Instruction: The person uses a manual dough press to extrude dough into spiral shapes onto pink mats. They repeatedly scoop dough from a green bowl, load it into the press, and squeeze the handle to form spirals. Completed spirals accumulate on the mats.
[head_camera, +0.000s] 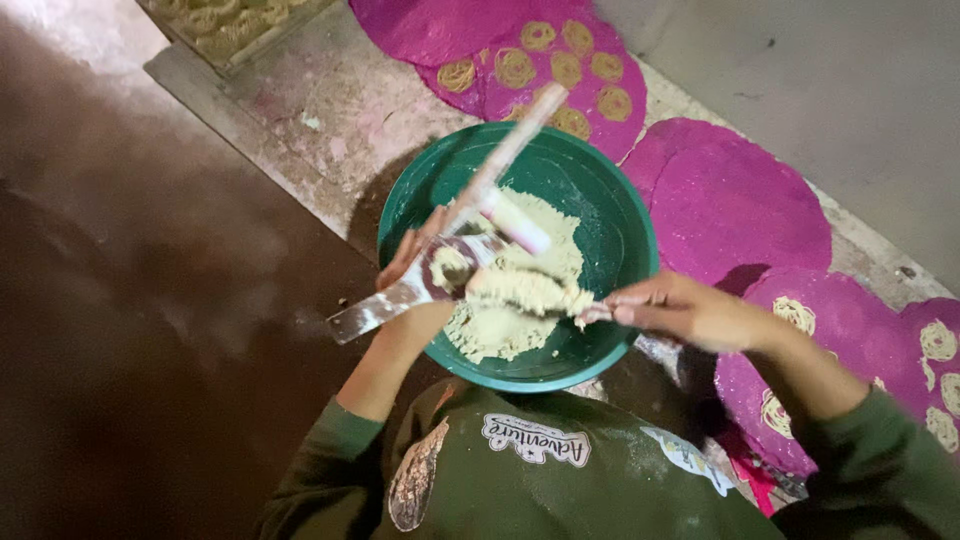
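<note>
Dusty floor, pink mats (735, 200); left hand (420, 285) clamped the press (440, 270) steady over the green bowl (610, 210) while right hand (680, 312) pinched dough (525, 290) in.

The one camera sits on my head and looks almost straight down, close over my own chest and forearms. It faces the green bowl (610, 225) at the middle of the frame, near enough that my sleeves fill the bottom edge. Beyond it the view takes in the pink mats (735, 195) and the concrete floor (850, 80) towards the top right.
</note>
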